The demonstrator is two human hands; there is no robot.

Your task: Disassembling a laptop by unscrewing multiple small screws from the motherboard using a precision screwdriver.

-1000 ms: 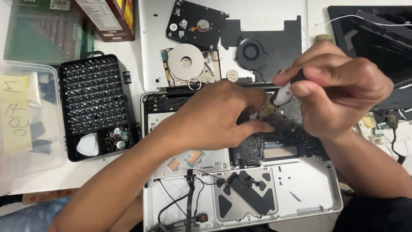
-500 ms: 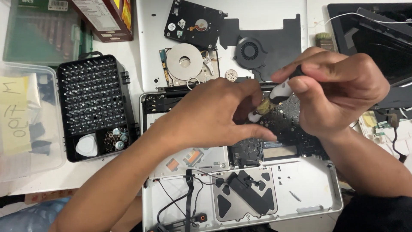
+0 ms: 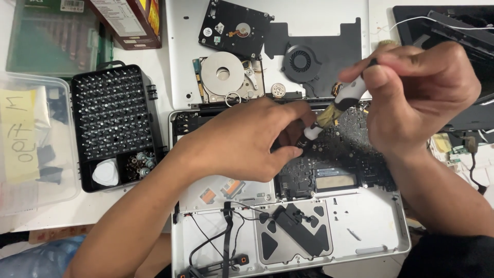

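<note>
Overhead, right hand [image 3: 417, 98] gripping screwdriver [image 3: 334, 110]

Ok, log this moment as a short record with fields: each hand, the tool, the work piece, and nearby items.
left hand: resting on opened laptop chassis, fingertips by the tool tip
right hand: gripping white-handled screwdriver
screwdriver tip: down on the dark logic board
nearby: black bit set case, bare hard drive, cooling fan, clear plastic bin
</note>
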